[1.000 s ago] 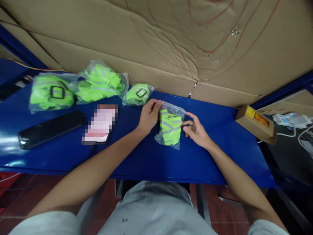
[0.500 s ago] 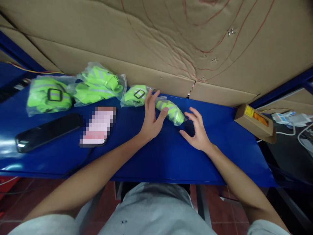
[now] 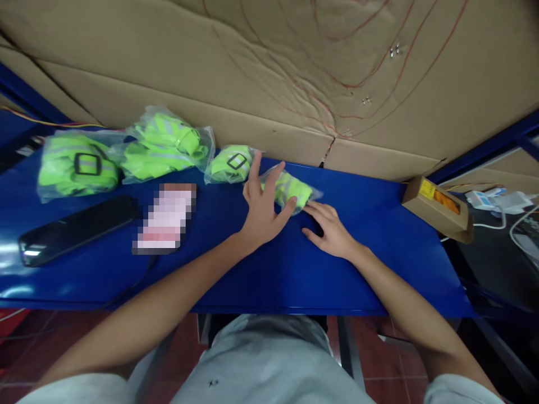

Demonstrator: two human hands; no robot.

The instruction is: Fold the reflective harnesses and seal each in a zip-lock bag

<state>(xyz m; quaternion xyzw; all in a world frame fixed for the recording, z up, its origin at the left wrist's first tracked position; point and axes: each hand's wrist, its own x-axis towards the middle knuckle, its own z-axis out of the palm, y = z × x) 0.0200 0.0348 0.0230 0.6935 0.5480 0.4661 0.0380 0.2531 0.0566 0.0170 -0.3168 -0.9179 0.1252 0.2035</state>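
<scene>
A small clear bag of neon-green reflective straps (image 3: 292, 191) lies on the blue table (image 3: 261, 264) near the cardboard wall. My left hand (image 3: 263, 205) is open with fingers spread and rests against the bag's left side, thumb touching it. My right hand (image 3: 330, 227) lies flat and open on the table just right of the bag, fingertips close to it. Neither hand grips anything.
Three more bags of green straps (image 3: 229, 163), (image 3: 162, 147), (image 3: 78, 165) line the back left. A black oblong case (image 3: 76, 227) and a blurred phone (image 3: 164, 219) lie left of my arm. A small cardboard box (image 3: 435, 207) sits at the table's right end, cables beyond.
The bag was held between both hands a second ago; it was released and pushed back toward the wall. Both hands opened and now rest beside it.
</scene>
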